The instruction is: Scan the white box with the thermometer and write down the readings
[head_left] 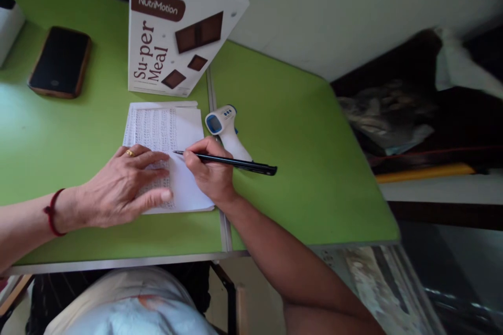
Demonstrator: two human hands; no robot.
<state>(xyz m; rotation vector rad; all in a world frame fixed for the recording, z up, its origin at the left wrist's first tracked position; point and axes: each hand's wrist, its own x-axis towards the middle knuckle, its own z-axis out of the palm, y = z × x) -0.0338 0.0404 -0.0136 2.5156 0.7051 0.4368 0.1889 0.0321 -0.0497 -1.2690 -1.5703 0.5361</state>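
Observation:
A white notepad (192, 188) lies on the green table, its left part covered in columns of small handwritten marks and its right part blank. My left hand (121, 180) rests flat across the written part, fingers stretched out to the right. In my right hand (212, 170) is a black pen (239, 163), pinched near its tip. The pen's tip points left and meets the page, or hovers just over it, at the edge of the written columns. Just beyond my right hand lies a white and blue infrared thermometer (228, 131), its handle partly hidden by that hand.
A white NutriMotion box (168, 36) stands upright behind the notepad. Farther left lies a dark smartphone (61, 63) in a brown case, with a white object (8, 29) at the left edge. A metal seam (225, 230) crosses the green table (306, 178), beside a pale wall.

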